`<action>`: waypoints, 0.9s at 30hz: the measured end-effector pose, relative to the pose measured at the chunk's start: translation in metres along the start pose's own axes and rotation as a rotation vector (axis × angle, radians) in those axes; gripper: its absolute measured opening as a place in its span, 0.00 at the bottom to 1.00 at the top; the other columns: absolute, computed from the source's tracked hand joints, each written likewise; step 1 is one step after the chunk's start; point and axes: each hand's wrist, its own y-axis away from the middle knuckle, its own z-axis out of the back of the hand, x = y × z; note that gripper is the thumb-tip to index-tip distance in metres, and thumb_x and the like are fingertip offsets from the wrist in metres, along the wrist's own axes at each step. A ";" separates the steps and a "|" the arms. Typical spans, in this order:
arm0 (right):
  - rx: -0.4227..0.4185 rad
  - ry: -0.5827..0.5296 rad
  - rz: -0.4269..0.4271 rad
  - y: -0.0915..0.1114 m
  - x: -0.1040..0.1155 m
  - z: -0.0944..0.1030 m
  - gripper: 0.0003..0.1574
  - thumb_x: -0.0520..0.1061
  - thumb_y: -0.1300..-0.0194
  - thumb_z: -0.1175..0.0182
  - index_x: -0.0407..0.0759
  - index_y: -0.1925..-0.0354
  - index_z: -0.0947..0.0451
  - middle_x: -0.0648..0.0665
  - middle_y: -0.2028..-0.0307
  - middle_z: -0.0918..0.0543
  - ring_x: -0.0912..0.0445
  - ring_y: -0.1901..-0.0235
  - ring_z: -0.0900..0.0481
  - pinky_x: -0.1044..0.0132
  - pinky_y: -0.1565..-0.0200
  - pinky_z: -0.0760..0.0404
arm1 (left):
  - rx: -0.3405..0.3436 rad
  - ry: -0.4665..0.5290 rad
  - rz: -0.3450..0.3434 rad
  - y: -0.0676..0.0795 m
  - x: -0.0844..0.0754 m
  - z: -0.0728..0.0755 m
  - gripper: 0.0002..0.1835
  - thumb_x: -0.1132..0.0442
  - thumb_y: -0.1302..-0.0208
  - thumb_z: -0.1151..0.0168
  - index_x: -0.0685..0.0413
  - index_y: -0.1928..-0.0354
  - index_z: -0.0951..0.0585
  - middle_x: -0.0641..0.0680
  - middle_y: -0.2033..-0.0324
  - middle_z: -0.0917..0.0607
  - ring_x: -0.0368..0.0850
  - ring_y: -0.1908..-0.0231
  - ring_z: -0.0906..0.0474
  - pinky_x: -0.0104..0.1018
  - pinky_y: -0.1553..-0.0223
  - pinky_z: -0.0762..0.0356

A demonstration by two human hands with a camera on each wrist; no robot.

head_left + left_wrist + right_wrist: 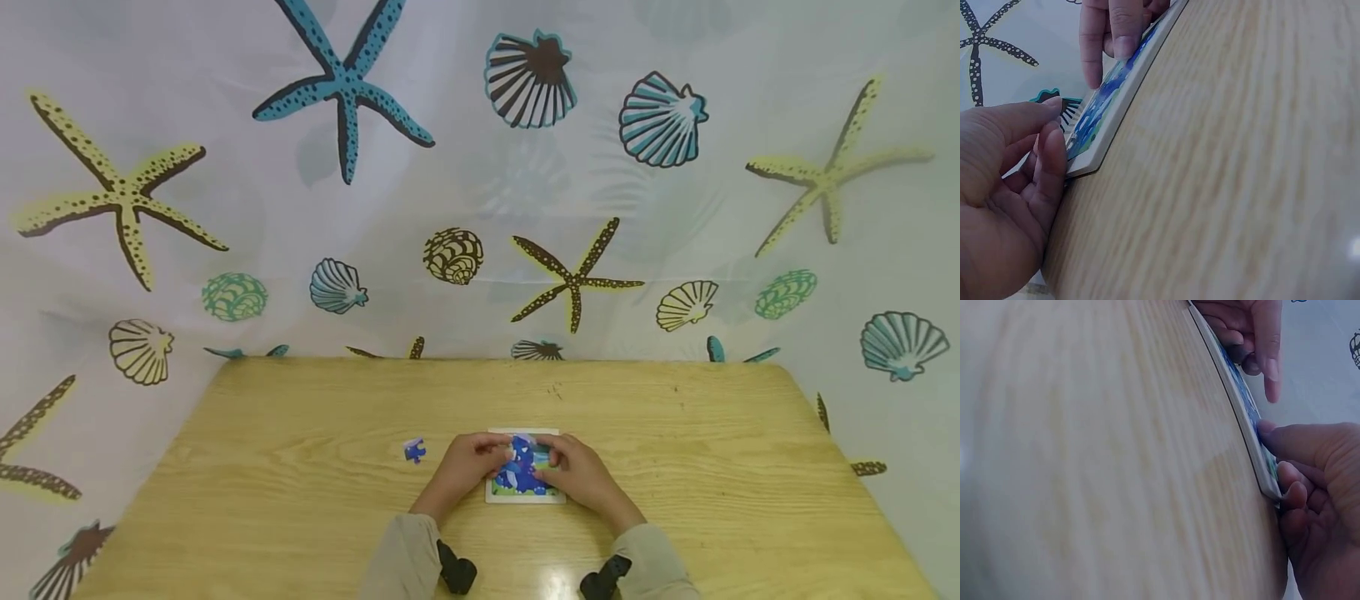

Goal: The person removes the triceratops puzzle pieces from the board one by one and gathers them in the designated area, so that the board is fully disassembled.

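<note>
A small jigsaw puzzle (527, 490) with a blue-purple dinosaur picture and a pale border lies on the wooden table, between both hands. My left hand (471, 460) grips its left side, thumb and fingertips close together by the border in the left wrist view. My right hand (579, 473) holds the right side: in the right wrist view the thumb (1300, 440) bears on the picture and the other fingers curl at the border. Both hands cover parts of the picture's sides. A loose blue and white puzzle piece (415, 451) lies to the left of the left hand.
The wooden table (300, 517) extends around the puzzle to rounded far corners. A pale cloth (450, 183) printed with starfish and shells hangs behind the table and along both sides. Black wrist devices (456, 570) sit at the beige sleeves (405, 554).
</note>
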 end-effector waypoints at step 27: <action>0.007 -0.050 -0.009 0.001 -0.008 0.001 0.26 0.41 0.40 0.35 0.40 0.43 0.25 0.51 0.69 0.33 0.60 0.73 0.36 0.71 0.71 0.36 | -0.163 -0.283 0.009 -0.003 -0.008 -0.014 0.15 0.65 0.45 0.32 0.59 0.54 0.16 0.47 0.80 0.31 0.40 0.78 0.35 0.32 0.73 0.37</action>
